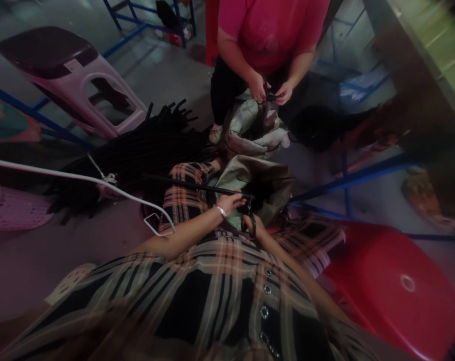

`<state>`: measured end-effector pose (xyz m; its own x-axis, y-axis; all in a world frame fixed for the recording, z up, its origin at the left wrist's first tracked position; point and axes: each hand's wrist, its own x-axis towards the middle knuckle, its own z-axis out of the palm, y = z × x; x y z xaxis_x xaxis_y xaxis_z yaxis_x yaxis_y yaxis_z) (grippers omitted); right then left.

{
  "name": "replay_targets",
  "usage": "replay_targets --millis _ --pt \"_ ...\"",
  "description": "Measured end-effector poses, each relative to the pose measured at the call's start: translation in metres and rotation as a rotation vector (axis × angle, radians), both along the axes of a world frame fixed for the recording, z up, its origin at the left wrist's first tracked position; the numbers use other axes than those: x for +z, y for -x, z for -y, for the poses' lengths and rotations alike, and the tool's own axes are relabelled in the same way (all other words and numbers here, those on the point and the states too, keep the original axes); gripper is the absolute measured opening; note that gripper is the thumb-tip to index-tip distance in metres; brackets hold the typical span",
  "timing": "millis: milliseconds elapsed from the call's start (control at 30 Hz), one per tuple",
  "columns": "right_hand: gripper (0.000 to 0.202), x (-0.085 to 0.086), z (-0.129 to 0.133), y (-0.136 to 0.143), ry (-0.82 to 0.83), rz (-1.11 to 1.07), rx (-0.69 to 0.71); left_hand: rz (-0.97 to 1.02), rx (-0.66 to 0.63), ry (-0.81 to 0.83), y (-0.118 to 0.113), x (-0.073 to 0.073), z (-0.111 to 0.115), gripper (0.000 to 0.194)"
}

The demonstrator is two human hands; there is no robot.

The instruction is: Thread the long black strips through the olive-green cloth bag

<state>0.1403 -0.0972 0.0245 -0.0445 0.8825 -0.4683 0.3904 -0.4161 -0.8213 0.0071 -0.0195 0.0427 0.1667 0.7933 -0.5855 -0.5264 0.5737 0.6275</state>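
Note:
My left hand (230, 203), with a silver bracelet at the wrist, is closed around a long thin black strip (197, 185) near its right end. The strip stretches left toward a pile of similar black strips (130, 155). Just below and to the right, my right hand (249, 224) grips black-handled scissors (253, 225), whose blades point up at the strip's end. Behind both hands an open greenish sack (235, 173) stands between my knees, with dark contents. Whether the blades touch the strip is too dark to tell.
Opposite, a person in a pink shirt (272, 30) holds scissors and a small black piece over a pale sack (246, 125). Left are a stool (73, 75), a white cord (80, 176) and a pink basket (17, 208). A red stool (393, 286) and blue frame (348, 175) are right.

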Motion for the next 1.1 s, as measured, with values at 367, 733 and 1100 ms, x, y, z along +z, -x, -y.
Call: replay_targets --millis 367,733,1100 --pt "0.021 -0.0052 0.0011 -0.0035 -0.049 0.076 0.011 -0.001 0.031 0.022 0.0058 -0.0043 -0.0055 0.024" --pt "0.025 -0.0016 0.0023 -0.0031 -0.089 0.106 -0.011 -0.015 0.035 0.031 0.0032 -0.0023 -0.0046 0.021" --pt "0.025 -0.0077 0.005 -0.0013 -0.069 0.075 -0.039 -0.027 0.044 0.011 0.0024 -0.0056 -0.0047 0.021"
